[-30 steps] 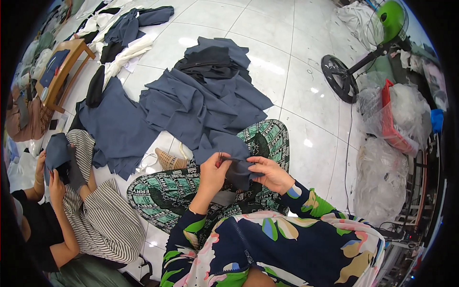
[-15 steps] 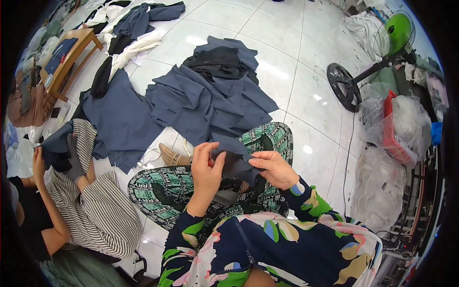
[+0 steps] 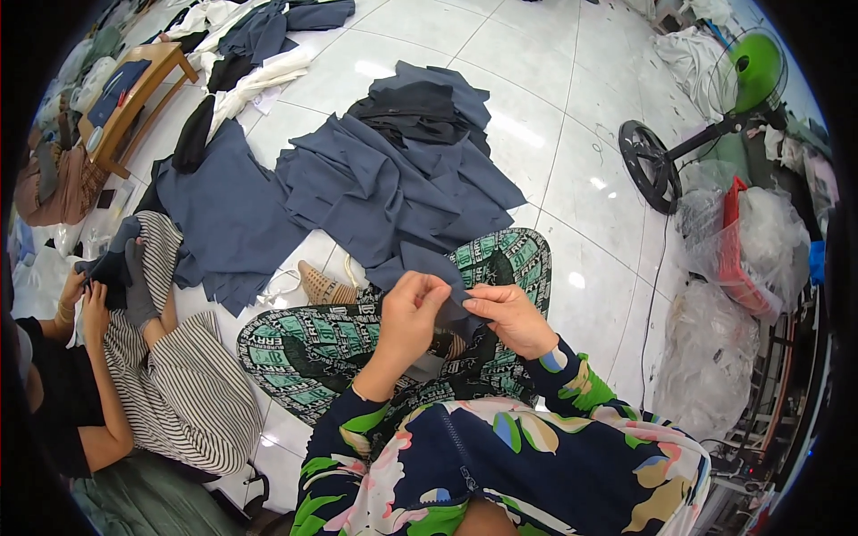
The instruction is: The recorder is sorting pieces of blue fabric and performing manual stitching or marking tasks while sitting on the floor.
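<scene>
Blue-grey cloth (image 3: 431, 263), head view: lies between both hands above the patterned trousers (image 3: 304, 357), one edge at the fingertips. Right hand (image 3: 511, 320) pinches that edge, thumb against fingers. Left hand (image 3: 409, 314) just beside, fingers bunched, thumb near forefinger; cannot tell whether they meet or hold anything. Judgement: a light right pinch and a flat edge should avoid puckers. Left palm turned away; cloth's underside hidden; its boundary with the pile (image 3: 375, 179) beyond unclear
</scene>
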Action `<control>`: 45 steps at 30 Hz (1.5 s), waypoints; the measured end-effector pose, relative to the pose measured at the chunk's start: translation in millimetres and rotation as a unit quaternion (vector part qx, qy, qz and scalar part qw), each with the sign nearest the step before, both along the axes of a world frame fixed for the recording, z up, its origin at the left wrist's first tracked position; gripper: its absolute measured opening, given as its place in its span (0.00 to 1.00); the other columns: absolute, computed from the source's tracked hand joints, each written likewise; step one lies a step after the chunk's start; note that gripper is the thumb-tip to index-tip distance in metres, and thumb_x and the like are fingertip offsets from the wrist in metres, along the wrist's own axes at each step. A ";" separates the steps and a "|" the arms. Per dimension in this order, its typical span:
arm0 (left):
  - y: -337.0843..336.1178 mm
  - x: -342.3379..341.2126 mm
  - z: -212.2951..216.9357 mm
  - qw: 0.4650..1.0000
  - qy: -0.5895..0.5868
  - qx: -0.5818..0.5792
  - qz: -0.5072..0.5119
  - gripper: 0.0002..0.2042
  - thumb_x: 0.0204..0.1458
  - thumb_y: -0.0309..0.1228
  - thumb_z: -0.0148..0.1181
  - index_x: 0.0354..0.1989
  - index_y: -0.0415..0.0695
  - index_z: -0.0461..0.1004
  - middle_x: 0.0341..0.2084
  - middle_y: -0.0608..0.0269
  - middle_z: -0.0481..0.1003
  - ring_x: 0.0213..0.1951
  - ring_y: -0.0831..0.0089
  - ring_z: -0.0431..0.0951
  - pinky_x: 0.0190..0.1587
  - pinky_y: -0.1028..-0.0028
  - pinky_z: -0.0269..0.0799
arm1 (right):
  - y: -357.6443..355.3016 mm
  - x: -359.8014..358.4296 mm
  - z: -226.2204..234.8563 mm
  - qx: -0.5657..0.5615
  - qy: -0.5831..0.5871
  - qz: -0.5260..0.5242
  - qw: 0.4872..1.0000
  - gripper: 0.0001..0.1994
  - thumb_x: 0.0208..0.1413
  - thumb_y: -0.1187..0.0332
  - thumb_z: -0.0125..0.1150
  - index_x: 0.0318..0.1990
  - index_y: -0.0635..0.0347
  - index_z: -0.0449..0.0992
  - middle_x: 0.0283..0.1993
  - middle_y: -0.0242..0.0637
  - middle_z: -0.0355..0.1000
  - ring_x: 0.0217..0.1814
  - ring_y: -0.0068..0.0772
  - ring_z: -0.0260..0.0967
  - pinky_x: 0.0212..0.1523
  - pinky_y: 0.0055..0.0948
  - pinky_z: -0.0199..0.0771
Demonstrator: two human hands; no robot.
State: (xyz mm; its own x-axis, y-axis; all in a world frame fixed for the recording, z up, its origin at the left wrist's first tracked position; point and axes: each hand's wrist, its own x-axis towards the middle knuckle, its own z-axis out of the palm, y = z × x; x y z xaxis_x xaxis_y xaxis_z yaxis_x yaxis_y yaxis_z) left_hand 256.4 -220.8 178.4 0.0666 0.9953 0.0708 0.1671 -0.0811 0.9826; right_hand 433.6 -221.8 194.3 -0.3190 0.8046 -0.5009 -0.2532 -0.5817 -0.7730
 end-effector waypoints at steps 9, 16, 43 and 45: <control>-2.3 8.6 -0.4 0.995 0.080 0.050 -0.009 0.04 0.51 0.24 0.60 0.31 0.37 0.73 0.27 0.65 0.70 0.22 0.80 0.66 0.25 0.79 0.62 | 1.4 3.9 -4.7 0.041 -0.012 0.017 0.999 0.08 0.55 0.74 0.59 0.41 0.65 0.78 0.37 0.29 0.75 0.35 0.14 0.70 0.35 0.14 0.67; 1.3 6.9 1.1 0.998 0.046 0.032 -0.027 0.06 0.50 0.26 0.61 0.31 0.36 0.72 0.27 0.57 0.70 0.24 0.65 0.73 0.27 0.72 0.68 | 0.7 10.8 -9.3 -0.015 0.004 -0.001 1.000 0.08 0.55 0.76 0.57 0.42 0.65 0.78 0.38 0.29 0.75 0.38 0.16 0.71 0.38 0.16 0.69; -10.5 1.5 10.9 0.996 -0.054 0.040 0.059 0.06 0.50 0.22 0.60 0.36 0.38 0.73 0.21 0.70 0.71 0.22 0.87 0.65 0.24 0.84 0.60 | -2.1 2.6 4.1 0.220 -0.198 0.072 0.953 0.09 0.58 0.69 0.57 0.40 0.66 0.78 0.32 0.27 0.74 0.32 0.13 0.66 0.33 0.15 0.65; -12.6 3.5 12.9 0.991 -0.045 0.070 0.102 0.05 0.50 0.22 0.60 0.34 0.38 0.72 0.20 0.70 0.71 0.20 0.87 0.64 0.23 0.84 0.60 | -0.8 -1.8 7.6 0.217 -0.194 0.064 0.955 0.09 0.58 0.69 0.57 0.39 0.66 0.78 0.33 0.27 0.74 0.32 0.13 0.66 0.34 0.15 0.66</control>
